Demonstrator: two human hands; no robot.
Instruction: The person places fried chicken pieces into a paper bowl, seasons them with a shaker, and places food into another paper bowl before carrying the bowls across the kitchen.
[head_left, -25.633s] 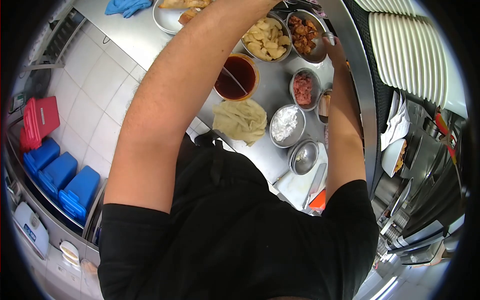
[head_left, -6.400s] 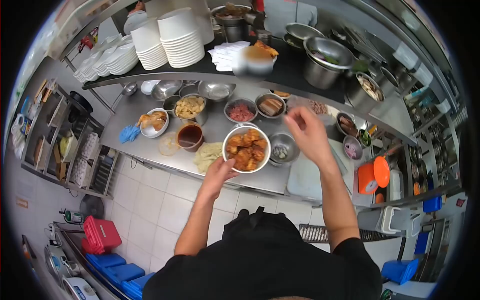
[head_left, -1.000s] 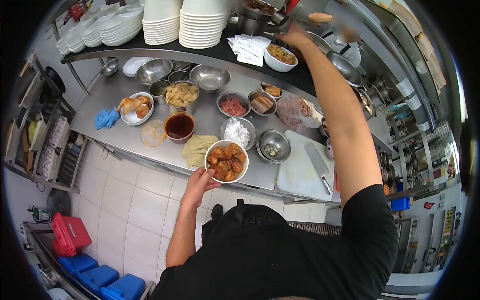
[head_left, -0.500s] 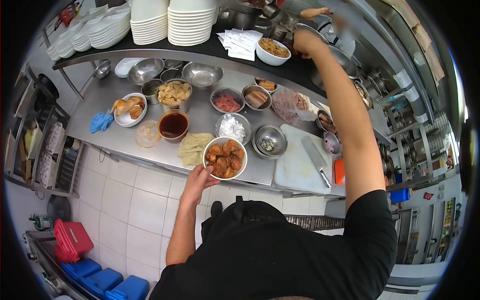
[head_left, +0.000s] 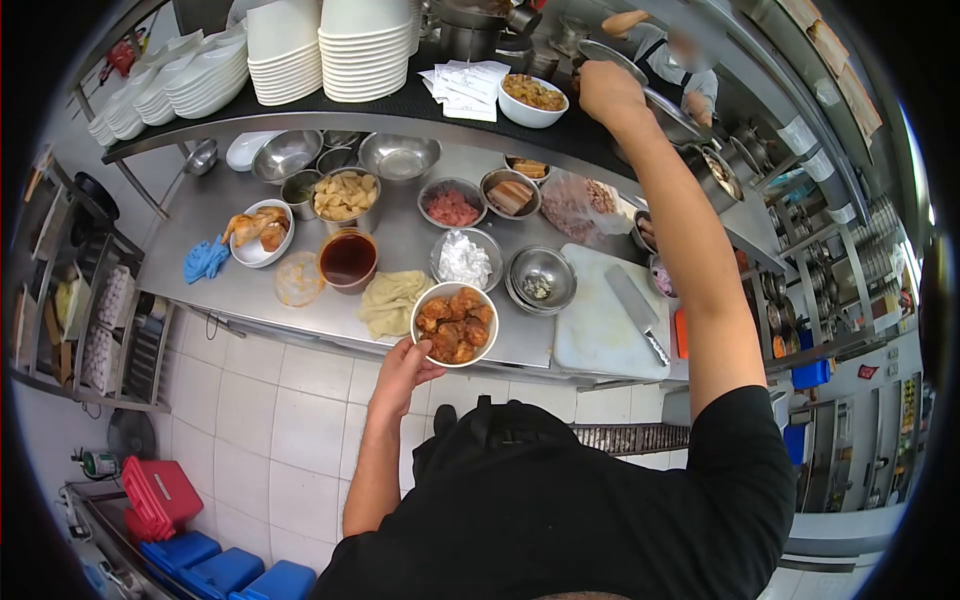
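Observation:
My left hand (head_left: 410, 368) grips the near rim of a white bowl (head_left: 417, 318), thumb on the edge. Several browned, sauce-coated pieces of food (head_left: 456, 324) fill it. The bowl is at the counter's front edge. My right hand (head_left: 612, 95) is stretched out over the raised shelf, fingers curled closed. What they hold, if anything, is hidden; a round metal pan (head_left: 672, 118) is just beyond. Left of that hand, a white bowl of chopped yellow-brown food (head_left: 533, 97) stands on the shelf beside paper slips (head_left: 467, 88).
On the steel counter (head_left: 230, 310) are a tub of dark red sauce (head_left: 348, 258), a yellow cloth (head_left: 394, 303), metal bowls (head_left: 541, 278) and a knife (head_left: 634, 300) on a white board (head_left: 590, 335). Stacked white dishes (head_left: 364, 50) stand on the shelf. Another person (head_left: 680, 75) works beyond it.
The view has shifted slightly, and my right hand sits a little further left in it. My left hand still holds the bowl. The other person's lower hand has come into view.

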